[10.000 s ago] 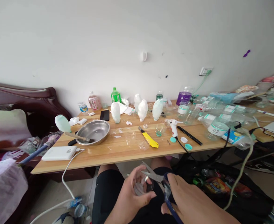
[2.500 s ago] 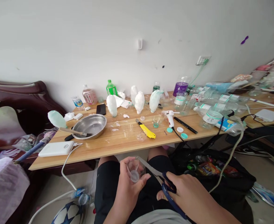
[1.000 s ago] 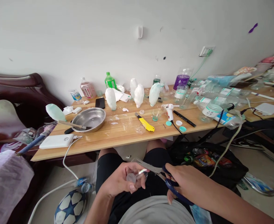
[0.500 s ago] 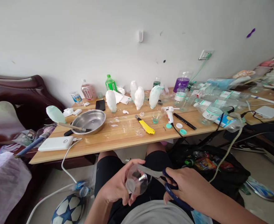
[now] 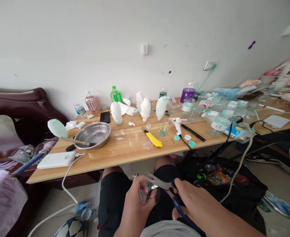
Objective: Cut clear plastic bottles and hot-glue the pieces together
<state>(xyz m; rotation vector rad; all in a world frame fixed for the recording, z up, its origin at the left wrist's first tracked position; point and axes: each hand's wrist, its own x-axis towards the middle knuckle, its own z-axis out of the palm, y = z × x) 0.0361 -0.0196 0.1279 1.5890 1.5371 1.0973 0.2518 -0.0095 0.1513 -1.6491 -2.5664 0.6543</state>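
Note:
Low over my lap, my left hand (image 5: 137, 200) is closed around a clear plastic bottle piece (image 5: 154, 195), whose far side is partly hidden by my fingers. My right hand (image 5: 188, 194) grips a pair of scissors (image 5: 164, 185) by dark blue handles. The blades are spread a little and reach over the plastic's upper rim; whether they touch it I cannot tell. On the table in front lie a yellow utility knife (image 5: 154, 139), a white glue gun (image 5: 177, 125) and a black marker (image 5: 193, 132).
The wooden table (image 5: 105, 161) ends just beyond my knees. It carries a steel bowl (image 5: 93, 135), a white power bank (image 5: 56, 159), several white wrapped shapes (image 5: 145, 109) and several clear bottles (image 5: 219, 123) at right. A black bag (image 5: 224, 194) stands by my right leg; a ball (image 5: 71, 227) lies left.
My left hand has turned and wraps further over the plastic piece. The scissor blades have opened wider. The whole view has shifted slightly, the table now lower in it.

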